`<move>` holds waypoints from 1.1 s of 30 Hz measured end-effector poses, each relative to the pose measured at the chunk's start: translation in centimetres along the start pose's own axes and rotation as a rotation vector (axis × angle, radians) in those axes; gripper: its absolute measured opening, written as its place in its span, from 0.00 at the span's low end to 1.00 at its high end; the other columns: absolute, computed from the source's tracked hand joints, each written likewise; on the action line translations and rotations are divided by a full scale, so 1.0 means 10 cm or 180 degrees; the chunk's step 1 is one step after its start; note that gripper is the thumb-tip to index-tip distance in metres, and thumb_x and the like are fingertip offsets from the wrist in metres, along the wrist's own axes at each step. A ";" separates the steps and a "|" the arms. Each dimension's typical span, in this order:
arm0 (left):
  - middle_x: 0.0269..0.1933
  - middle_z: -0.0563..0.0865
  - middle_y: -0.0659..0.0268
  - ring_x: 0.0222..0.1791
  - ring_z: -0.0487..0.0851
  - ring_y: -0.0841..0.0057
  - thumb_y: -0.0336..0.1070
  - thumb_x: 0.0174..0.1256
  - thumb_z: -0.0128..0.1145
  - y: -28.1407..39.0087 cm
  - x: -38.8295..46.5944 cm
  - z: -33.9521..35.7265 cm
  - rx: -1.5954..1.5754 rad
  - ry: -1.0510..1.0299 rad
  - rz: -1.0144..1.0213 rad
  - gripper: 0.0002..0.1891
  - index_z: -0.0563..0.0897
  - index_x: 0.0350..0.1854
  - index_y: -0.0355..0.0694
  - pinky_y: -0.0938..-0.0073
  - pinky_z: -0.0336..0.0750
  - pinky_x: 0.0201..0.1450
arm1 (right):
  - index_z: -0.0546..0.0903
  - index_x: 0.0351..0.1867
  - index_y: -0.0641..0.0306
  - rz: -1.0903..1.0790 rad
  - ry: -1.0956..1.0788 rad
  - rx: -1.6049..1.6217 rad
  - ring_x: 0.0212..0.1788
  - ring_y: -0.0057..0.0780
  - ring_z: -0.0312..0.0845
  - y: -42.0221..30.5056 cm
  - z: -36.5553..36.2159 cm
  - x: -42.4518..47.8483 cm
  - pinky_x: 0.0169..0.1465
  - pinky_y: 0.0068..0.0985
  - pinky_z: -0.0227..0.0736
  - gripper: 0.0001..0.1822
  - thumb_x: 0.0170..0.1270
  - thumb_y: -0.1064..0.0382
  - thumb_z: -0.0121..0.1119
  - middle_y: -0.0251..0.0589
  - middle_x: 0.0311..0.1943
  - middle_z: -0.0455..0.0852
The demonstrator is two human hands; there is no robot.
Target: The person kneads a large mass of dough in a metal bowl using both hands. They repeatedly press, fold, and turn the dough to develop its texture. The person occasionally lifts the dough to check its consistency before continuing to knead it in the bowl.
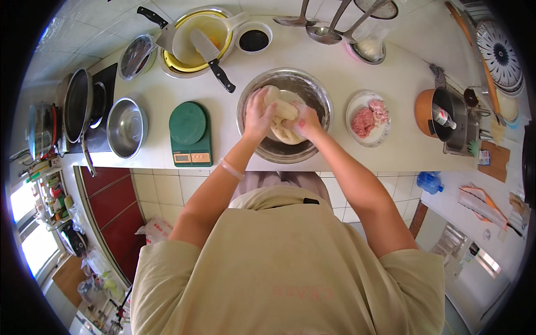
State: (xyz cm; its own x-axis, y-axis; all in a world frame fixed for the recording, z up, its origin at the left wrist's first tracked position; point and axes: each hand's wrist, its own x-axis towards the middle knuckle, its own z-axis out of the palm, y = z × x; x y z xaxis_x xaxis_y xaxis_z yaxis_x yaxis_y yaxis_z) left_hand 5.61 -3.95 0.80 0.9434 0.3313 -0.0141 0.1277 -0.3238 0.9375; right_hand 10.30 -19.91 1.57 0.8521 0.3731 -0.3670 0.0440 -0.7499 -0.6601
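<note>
A lump of pale dough lies inside a wide stainless steel bowl, whose inner wall is smeared with flour. On the left side of the dough is my left hand, its fingers closed round the upper part and the thumb against it. My right hand grips the dough from the right, its fingertips partly hidden in the folds. Just right of the bowl stands a white plate with pink minced meat in two clumps. A green kitchen scale stands to the left.
An empty metal bowl and a frying pan are at the left. Behind, a kitchen knife and a cleaver rest across stacked yellow and metal basins, beside a bowl of dark liquid. Ladles hang at the back; an orange pot sits right.
</note>
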 end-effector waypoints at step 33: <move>0.55 0.73 0.63 0.57 0.70 0.60 0.32 0.47 0.60 0.13 0.40 0.40 0.1120 -0.0938 0.0699 0.30 0.73 0.59 0.49 0.59 0.67 0.59 | 0.79 0.39 0.69 0.0021 0.2229 0.1966 0.39 0.50 0.74 0.13 0.46 0.49 0.46 0.38 0.69 0.15 0.67 0.58 0.47 0.51 0.33 0.79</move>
State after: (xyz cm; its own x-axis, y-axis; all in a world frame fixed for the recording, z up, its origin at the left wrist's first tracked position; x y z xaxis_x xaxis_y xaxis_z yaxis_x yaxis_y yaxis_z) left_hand 10.79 -6.55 0.58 0.9994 -0.0257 0.0252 -0.0359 -0.6536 0.7560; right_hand 12.12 -16.53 -4.10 0.9804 -0.1951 -0.0259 -0.0757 -0.2523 -0.9647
